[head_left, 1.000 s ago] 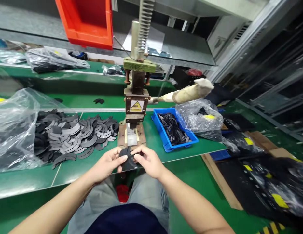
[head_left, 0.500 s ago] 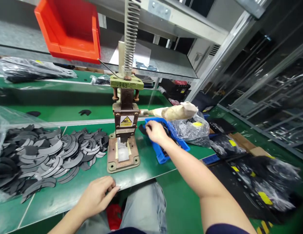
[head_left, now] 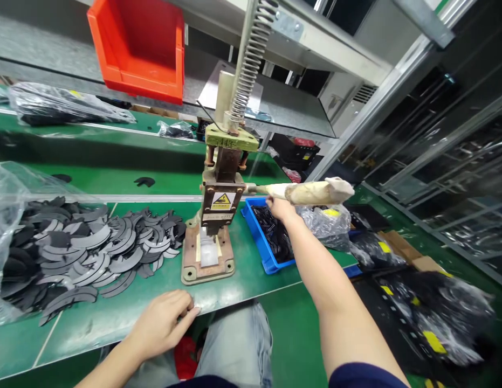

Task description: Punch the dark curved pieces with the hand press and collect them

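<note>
My left hand (head_left: 164, 323) rests at the table's front edge, its fingers curled in loosely and nothing visible in them. My right hand (head_left: 281, 209) is over the far side of a blue bin (head_left: 256, 229), just below the wrapped lever handle (head_left: 315, 191). Its fingertips are partly hidden, so I cannot tell whether they hold anything. Black parts (head_left: 275, 231) fill the bin. Between my hands stands a hand press (head_left: 221, 205) with a tall spring and a warning label. A pale block (head_left: 209, 253) lies on its base.
Curved black foam pieces (head_left: 101, 248) form a large pile left of the press, beside clear plastic film (head_left: 8, 215). A red bin (head_left: 141, 54) sits on the shelf above. Bagged black parts (head_left: 437, 307) lie at the right. Two loose pieces lie behind the rail.
My right hand has moved from the bin's left edge to its far side under the handle. The black piece by its fingers is out of sight. My left hand has stayed put; the view has shifted.
</note>
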The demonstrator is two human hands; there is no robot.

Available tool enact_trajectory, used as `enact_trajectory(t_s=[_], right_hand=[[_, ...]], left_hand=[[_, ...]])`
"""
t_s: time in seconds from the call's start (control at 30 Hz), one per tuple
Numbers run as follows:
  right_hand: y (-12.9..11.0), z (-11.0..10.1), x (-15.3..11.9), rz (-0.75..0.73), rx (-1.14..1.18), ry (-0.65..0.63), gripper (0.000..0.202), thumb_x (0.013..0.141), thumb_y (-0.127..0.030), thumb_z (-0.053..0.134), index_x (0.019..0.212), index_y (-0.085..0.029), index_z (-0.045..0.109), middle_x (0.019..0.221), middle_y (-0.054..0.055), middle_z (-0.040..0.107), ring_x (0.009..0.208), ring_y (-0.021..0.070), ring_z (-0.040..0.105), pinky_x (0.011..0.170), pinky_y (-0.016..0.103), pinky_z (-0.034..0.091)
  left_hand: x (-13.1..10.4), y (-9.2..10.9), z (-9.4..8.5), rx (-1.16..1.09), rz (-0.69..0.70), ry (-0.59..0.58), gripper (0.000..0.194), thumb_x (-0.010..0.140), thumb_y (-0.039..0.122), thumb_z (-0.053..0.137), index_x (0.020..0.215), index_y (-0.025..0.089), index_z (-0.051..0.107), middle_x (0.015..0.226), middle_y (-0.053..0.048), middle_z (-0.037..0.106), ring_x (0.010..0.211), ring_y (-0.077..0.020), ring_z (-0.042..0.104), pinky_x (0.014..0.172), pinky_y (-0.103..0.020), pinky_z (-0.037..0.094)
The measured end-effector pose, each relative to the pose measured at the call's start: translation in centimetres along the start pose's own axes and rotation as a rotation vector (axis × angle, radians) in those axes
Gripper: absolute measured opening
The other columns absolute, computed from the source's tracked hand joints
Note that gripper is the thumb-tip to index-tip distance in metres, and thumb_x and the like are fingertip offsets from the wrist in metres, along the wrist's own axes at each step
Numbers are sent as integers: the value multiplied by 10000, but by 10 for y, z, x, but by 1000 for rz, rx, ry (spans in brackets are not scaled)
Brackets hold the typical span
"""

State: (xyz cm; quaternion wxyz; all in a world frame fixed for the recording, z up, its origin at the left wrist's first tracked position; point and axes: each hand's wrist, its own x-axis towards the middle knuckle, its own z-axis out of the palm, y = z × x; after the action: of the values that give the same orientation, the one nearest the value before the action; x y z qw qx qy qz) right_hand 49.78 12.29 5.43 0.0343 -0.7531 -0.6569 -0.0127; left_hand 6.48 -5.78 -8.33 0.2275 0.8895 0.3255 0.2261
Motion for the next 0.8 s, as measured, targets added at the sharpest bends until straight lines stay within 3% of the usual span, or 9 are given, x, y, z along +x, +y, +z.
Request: enact_trajectory(t_s=[0.17,0.3,0.6,0.8], right_hand=[[25,22,-61,5,-30,-398,414,972,-456,648,1283,-183,634,1304,93,671,1148,209,674,998,451,603],[23,38,-87,-12,-38,-469,430,972,-451,648,1308,-185,620,1326,97,660,1168,217,668,1008,460,600],[22,40,-106,18,82,-247,403,981,-451,632,1294,-197,631,1349,99,652,1187,215,659,1027,461,591],[27,24,-123,13,338,35,328,987,-417,614,1174,-162,701,1256,116,704,1215,228,656,1126,496,520]], left_hand=[[2,3,-2,-1,-10,-18,216,1021,330,575,831,230,552,735,6,612,696,-185,593,680,-314,418],[1,5,-2,24,-15,-12,226,1027,356,559,842,228,570,745,-2,618,696,-185,589,681,-317,415],[-1,4,-1,9,-19,9,226,1018,365,557,842,225,566,738,0,614,692,-180,582,687,-312,428],[0,4,-3,-84,-77,5,286,1023,414,548,824,217,607,751,-12,653,699,-172,599,679,-302,444]])
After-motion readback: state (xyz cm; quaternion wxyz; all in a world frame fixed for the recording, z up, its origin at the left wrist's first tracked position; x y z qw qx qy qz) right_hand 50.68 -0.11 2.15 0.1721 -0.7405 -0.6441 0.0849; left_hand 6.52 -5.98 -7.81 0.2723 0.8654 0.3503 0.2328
